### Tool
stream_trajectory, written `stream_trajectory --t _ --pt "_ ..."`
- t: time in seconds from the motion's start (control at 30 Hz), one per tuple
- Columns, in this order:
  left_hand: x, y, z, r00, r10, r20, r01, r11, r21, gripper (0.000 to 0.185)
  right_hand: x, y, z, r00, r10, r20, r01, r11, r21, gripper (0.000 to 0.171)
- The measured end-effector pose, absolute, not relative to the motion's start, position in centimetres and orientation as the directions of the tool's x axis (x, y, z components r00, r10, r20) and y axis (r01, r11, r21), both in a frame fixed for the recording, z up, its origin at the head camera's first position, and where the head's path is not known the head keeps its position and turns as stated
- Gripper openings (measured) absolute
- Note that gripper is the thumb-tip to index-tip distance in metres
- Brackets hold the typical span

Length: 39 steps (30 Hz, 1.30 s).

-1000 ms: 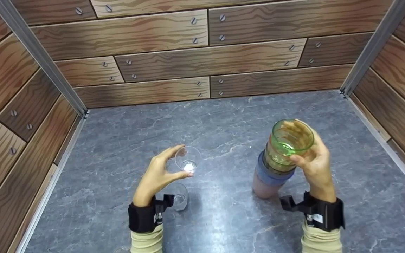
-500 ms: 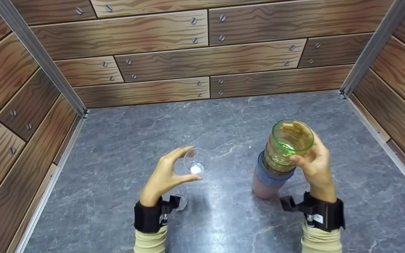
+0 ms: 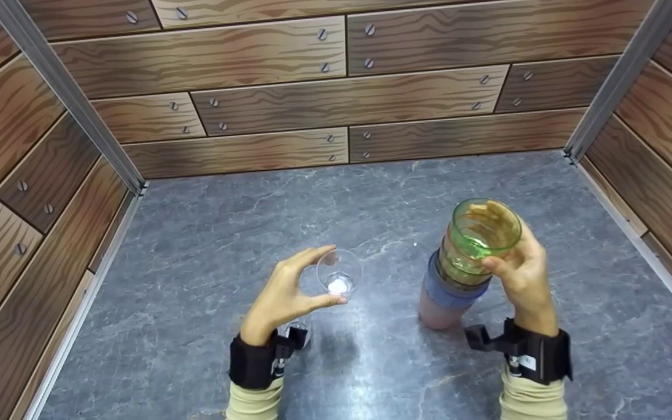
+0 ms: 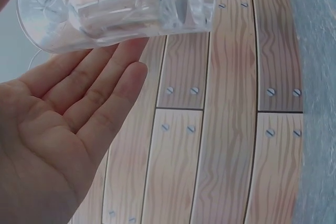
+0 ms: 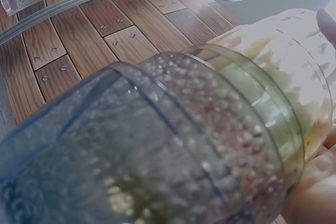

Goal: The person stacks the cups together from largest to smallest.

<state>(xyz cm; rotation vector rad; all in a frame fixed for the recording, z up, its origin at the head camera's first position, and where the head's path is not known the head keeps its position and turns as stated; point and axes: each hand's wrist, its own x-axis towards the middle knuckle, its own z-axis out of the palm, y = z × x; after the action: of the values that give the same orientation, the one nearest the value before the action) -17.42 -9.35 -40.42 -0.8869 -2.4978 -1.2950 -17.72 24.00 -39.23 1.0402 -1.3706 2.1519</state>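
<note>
My left hand [image 3: 283, 294] pinches a clear tumbler [image 3: 340, 271] between thumb and fingers, its round mouth facing up. In the left wrist view the same tumbler lies across the fingertips, above the palm [image 4: 47, 145]. A second clear glass [image 3: 305, 337] stands on the surface by the left wrist, mostly hidden behind the hand and strap. My right hand [image 3: 525, 268] grips the green cup [image 3: 485, 224] topping a stack of nested coloured cups. Below it come a brownish ring, a blue cup [image 3: 455, 294] and a pinkish base [image 3: 441, 315]. Textured walls of the stack [image 5: 157, 129] fill the right wrist view.
The grey marbled surface [image 3: 196, 233] is bounded by wood-patterned walls [image 3: 272, 122] at the back and sides, with metal strips [image 3: 70, 87] in the corners. Black camera straps [image 3: 254, 364] circle both wrists.
My left hand has moved right and slightly nearer with the clear tumbler, toward the stack, now covering more of the second glass. The right hand and its stack have stayed put.
</note>
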Motion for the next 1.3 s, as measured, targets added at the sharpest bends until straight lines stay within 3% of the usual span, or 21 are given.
stream_trajectory --t 0.97,1.3 --pt "-17.2 -7.2 -40.5 -0.782 0.457 0.423 0.608 0.411 0.679 0.077 -18.0 24.0 -39.3 -0.635 -0.095 0.767 -0.665 -0.438 -0.605 0.067" --pt "-17.5 -6.0 -39.4 -0.749 0.478 0.459 0.645 0.364 0.672 0.077 -17.9 24.0 -39.3 -0.628 -0.086 0.774 -0.670 -0.446 -0.593 0.068"
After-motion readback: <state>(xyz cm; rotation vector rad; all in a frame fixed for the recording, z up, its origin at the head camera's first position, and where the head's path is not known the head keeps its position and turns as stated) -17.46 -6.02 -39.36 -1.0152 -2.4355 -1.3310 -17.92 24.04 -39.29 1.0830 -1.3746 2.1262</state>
